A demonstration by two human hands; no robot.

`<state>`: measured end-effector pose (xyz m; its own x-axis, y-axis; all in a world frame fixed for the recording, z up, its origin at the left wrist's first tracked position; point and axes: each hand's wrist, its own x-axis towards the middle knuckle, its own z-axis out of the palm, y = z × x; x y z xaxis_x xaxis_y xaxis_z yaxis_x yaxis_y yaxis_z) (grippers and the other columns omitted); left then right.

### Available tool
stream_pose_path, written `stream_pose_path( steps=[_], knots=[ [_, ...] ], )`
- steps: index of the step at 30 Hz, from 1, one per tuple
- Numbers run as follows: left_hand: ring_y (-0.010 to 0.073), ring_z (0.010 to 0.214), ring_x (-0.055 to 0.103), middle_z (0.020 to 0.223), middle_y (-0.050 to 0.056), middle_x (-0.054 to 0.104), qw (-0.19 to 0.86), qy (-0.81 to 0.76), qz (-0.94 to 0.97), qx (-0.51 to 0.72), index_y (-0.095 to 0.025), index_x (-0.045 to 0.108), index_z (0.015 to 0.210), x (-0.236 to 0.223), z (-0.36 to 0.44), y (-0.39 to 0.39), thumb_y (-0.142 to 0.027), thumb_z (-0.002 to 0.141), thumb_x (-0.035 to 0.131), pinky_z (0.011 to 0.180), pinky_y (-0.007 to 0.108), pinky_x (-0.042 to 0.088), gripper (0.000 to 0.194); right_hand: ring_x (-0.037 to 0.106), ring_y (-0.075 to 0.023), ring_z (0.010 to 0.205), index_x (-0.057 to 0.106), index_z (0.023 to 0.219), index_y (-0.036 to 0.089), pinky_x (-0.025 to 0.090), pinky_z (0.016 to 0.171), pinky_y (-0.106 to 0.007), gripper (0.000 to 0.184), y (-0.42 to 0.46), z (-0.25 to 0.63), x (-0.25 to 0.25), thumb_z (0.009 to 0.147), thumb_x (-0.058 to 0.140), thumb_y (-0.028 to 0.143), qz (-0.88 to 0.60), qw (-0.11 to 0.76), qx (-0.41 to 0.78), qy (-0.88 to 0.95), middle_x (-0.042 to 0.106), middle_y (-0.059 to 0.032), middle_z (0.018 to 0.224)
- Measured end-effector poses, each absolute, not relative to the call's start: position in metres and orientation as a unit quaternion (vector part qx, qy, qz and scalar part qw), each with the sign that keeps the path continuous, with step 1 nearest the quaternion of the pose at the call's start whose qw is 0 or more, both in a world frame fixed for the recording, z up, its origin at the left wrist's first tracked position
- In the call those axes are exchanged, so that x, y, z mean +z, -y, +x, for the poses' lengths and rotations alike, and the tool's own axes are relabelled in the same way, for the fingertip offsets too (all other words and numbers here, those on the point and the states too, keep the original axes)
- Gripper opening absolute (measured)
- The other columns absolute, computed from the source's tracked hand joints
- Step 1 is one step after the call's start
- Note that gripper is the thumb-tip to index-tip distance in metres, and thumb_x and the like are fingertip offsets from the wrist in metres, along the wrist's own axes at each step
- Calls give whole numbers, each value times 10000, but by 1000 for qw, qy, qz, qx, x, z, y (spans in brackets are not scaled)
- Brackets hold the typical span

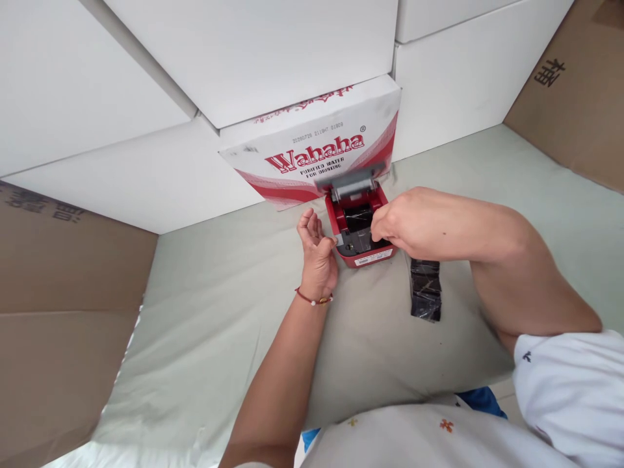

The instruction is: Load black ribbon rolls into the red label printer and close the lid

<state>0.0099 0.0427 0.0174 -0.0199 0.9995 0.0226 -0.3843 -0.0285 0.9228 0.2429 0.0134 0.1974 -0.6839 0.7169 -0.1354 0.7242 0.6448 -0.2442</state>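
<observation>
Where the right hand (407, 221) reaches into the right side of a red, box-shaped plastic device (331, 214), its thumb and fingers are drawn close together; whether they clamp anything cannot be told. Just left of that grip, inside the device, lies a shiny black roll (358, 216), and beyond it the hinged grey lid (351, 184) stands open. The left hand (318, 257), fingers parted and partly curled, has its thumb at the device's left edge. Below the right hand, a creased strip of glossy black film (426, 292) lies on pale green cloth (370, 338), which also bears the device. Behind the lid stands a white cardboard carton with red printing (312, 156).
</observation>
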Motion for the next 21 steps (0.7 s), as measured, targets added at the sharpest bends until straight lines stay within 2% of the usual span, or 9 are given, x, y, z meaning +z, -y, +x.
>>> stream_pose_path(
  steps=[4,7,10,14,21],
  knots=[
    [278,1765,415,1727,44,546,557,-373,418,613,-402,581,1417,5,14,-43,-543,803,962,1489,494,353,736,742,-237,935,910,1157,274,481,846,-349,371,-29,238,203,1023,600,120,452,-25,-171,-875,875,-26,1070],
    [271,1654,549,1664,59,616,539,-368,440,617,-370,602,1374,1,18,-42,-619,858,923,1396,468,474,658,770,-244,1017,898,1284,241,504,901,-351,433,-52,233,195,1052,551,124,528,-32,-146,-836,894,-47,1146],
    [272,1609,589,1620,61,653,547,-362,429,621,-354,636,1365,2,20,-41,-604,843,943,1361,451,500,656,777,-289,1097,890,1303,236,492,853,-369,414,-72,223,186,1045,582,136,582,48,-101,-805,888,-99,1251],
    [274,1571,610,1586,64,679,567,-357,417,615,-333,685,1334,5,19,-41,-546,845,941,1307,435,533,592,794,-355,1178,875,1306,184,486,796,-386,356,-80,201,185,1016,673,138,585,142,-68,-796,865,-182,1335],
    [265,1523,638,1558,71,706,585,-342,416,607,-321,691,1327,4,18,-39,-449,893,882,1298,453,526,492,805,-382,1248,859,1369,125,579,907,-413,395,-82,174,187,1016,683,100,582,182,-94,-787,847,-238,1369]
  ],
)
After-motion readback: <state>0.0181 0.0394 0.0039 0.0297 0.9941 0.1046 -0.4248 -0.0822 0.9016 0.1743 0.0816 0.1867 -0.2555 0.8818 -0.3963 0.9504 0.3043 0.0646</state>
